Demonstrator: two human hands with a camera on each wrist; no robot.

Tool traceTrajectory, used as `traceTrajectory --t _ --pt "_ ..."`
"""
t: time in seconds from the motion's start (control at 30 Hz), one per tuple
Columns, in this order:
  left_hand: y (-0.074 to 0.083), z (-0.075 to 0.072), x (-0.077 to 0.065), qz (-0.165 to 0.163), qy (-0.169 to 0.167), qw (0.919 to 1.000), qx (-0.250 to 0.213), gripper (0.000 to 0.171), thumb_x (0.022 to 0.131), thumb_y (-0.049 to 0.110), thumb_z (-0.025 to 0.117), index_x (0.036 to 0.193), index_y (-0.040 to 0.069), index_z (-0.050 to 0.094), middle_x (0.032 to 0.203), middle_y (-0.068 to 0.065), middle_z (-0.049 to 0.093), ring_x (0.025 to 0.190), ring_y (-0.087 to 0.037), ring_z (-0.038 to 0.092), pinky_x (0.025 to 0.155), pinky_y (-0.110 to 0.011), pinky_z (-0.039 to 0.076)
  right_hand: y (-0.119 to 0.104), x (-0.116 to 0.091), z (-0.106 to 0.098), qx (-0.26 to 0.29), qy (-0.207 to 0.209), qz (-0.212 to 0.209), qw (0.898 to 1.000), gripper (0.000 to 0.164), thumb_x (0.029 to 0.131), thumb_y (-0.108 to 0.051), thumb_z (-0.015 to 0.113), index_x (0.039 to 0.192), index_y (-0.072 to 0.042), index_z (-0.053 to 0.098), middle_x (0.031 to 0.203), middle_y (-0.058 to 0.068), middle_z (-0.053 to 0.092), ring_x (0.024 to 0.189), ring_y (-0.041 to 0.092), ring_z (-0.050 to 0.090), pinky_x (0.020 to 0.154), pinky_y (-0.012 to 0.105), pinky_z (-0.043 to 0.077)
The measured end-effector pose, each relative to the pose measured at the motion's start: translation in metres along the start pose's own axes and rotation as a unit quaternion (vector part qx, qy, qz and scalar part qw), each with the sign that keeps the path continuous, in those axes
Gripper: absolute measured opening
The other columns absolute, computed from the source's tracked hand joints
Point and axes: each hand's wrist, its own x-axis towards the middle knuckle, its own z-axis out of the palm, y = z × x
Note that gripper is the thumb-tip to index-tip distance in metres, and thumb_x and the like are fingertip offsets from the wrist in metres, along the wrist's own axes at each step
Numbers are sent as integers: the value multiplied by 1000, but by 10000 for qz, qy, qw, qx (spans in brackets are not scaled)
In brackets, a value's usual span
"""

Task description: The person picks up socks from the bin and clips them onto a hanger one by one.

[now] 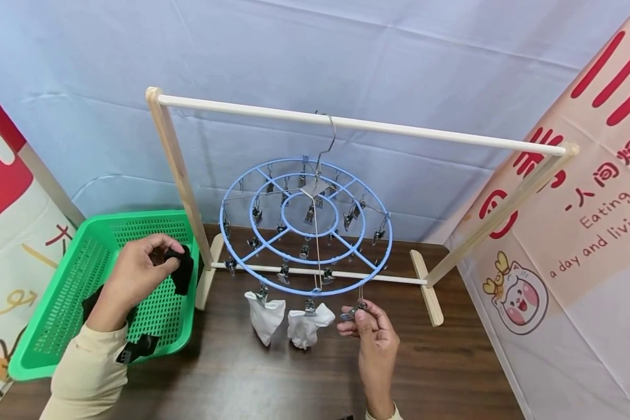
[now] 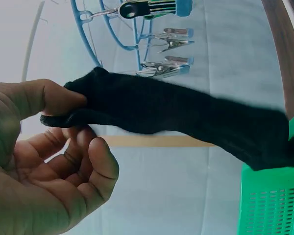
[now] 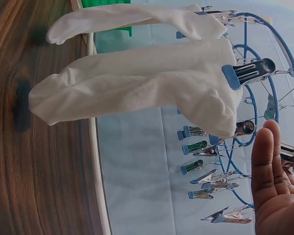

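Observation:
Above the green basket (image 1: 23, 364), my left hand (image 1: 136, 271) pinches a black sock (image 1: 184, 277) between thumb and fingers. In the left wrist view the sock (image 2: 186, 105) stretches away from the thumb toward the basket. My right hand (image 1: 378, 344) grips a metal clip (image 1: 358, 309) at the near right rim of the blue round clip hanger (image 1: 379, 279). Left of that clip, two white socks, one (image 1: 266, 321) beside the other (image 1: 307, 328), dangle from clips on the near rim. The right wrist view shows the nearer white sock (image 3: 137, 90) hanging full length.
The hanger hooks over the white rail (image 1: 241, 109) of a wooden stand, whose right foot (image 1: 427, 289) rests on the brown table (image 1: 441, 373). More black cloth (image 1: 143, 346) lies in the basket. Several unused clips hang from the rings. Printed cloth walls enclose the sides.

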Motion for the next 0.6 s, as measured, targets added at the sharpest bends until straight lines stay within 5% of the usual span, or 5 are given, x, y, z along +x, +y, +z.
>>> traceTrajectory --t 0.17,0.33,0.4,0.5,0.6 --pt "1 -1 -6 -476 -136 9986 -190 11 97 11 56 103 3 51 87 -13 63 61 -12 56 54 -28 45 1 0 0 143 -69 -128 9998 21 96 13 44 112 26 43 92 18 70 64 17 69 58 28 55" --pt "-4 0 -10 -968 -331 9842 -1448 9 101 8 37 96 0 39 67 -8 45 52 -8 48 48 -30 49 1 1 0 265 -130 -193 9994 22 96 14 43 113 28 41 93 19 70 65 18 69 58 28 55" --pt "-7 0 -11 -1041 -271 9714 -2119 7 98 2 38 92 3 41 59 0 32 44 -9 31 40 -28 38 1 0 0 222 -103 -141 9996 22 96 13 44 112 27 42 93 19 70 64 18 69 58 29 55" --pt "-13 1 -15 -1128 -131 9439 -3102 15 95 -3 47 86 9 49 50 7 27 41 -12 21 41 -29 31 1 -1 -1 91 -12 2 10000 19 96 12 45 112 23 46 92 17 71 63 17 69 58 29 55" --pt "-16 1 -18 -1206 -64 9190 -3753 19 95 0 55 80 12 57 51 8 43 49 -7 43 55 -25 43 2 -1 -1 -25 63 132 9999 17 97 11 46 111 14 53 91 15 71 63 17 69 57 30 56"
